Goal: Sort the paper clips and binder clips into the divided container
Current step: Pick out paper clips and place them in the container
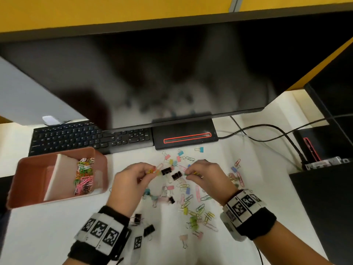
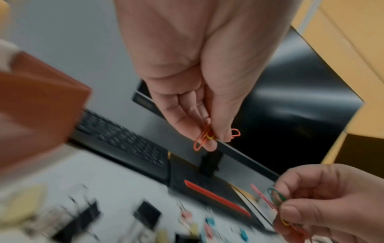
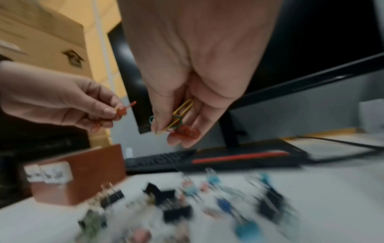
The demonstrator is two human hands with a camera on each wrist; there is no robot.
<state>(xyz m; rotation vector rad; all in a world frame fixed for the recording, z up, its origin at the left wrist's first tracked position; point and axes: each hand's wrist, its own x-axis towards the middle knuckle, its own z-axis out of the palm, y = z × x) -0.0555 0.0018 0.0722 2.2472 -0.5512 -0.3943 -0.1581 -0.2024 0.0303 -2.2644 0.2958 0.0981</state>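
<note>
My left hand [image 1: 133,178] hovers over the pile and pinches a few orange and yellow paper clips [image 2: 205,137] between thumb and fingers. Just to its right, my right hand [image 1: 202,174] holds a small bunch of paper clips [image 3: 176,121], yellow, green and red. Coloured paper clips and black and pastel binder clips [image 1: 176,175] lie scattered on the white desk [image 1: 57,226] below both hands. The pink divided container [image 1: 28,199] stands at the left. Its right compartment holds a heap of paper clips [image 1: 85,176], and nothing shows in the left one.
A black keyboard [image 1: 86,136] lies behind the container. The dark monitor [image 1: 172,73] and its stand base [image 1: 185,136] close off the back. Cables [image 1: 267,131] run to a black box [image 1: 324,188] at the right edge.
</note>
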